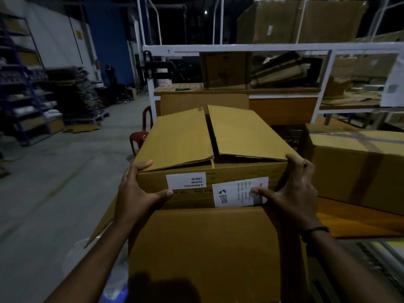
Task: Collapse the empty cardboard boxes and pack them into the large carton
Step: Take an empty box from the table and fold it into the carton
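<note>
The person grips a labelled cardboard box (209,169) from both sides, over the large carton (209,248) directly below it. The left hand (140,189) is spread wide on the box's left corner, fingers on the top edge and thumb pressed across the front by a white label (185,179). The right hand (293,191), equally splayed, clasps the right corner, its thumb lying on a second white label (238,191). The box's two top flaps (240,132) lie loosely closed, slightly raised at the seam.
</note>
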